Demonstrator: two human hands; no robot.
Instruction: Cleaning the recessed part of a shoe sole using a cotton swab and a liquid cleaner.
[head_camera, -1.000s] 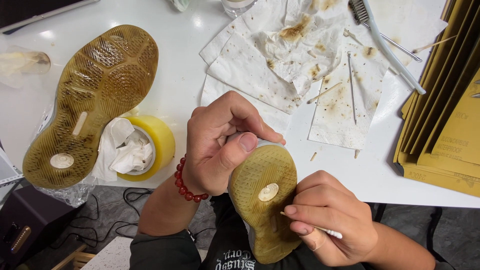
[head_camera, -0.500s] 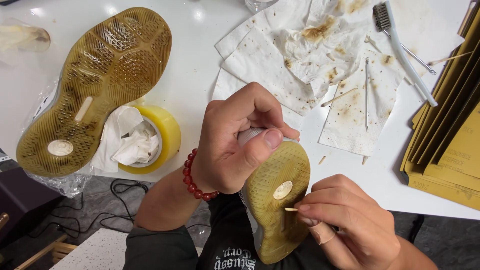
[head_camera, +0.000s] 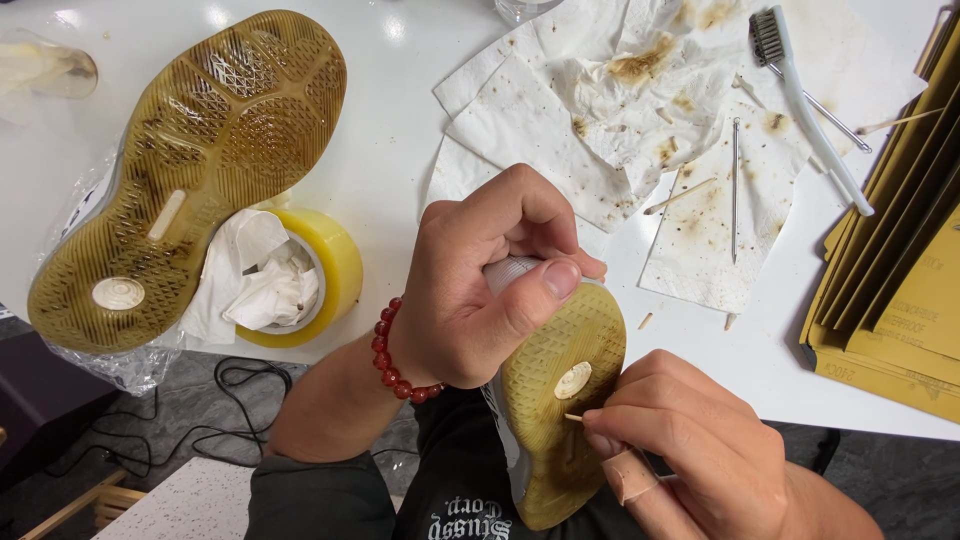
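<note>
My left hand (head_camera: 480, 290), with a red bead bracelet on its wrist, grips the toe end of a shoe (head_camera: 562, 400) held sole up over my lap. The sole is yellowed, translucent rubber with a round pale disc in it. My right hand (head_camera: 690, 445) pinches a thin wooden stick (head_camera: 574, 417), and the stick's tip touches the sole just below the disc. A plaster wraps one right finger. A second shoe (head_camera: 190, 170) of the same kind lies sole up on the white table (head_camera: 400, 150) at the left.
A yellow tape roll (head_camera: 335, 265) stuffed with tissue sits beside the second shoe. Stained paper towels (head_camera: 640, 110), loose wooden sticks, a metal pick (head_camera: 735, 190) and a small wire brush (head_camera: 810, 100) lie at the back. Yellow sandpaper sheets (head_camera: 900, 290) are stacked at the right. Cables lie on the floor.
The view has shifted slightly. My right hand has moved the stick's tip onto the sole just under the disc. My left hand keeps its grip on the shoe.
</note>
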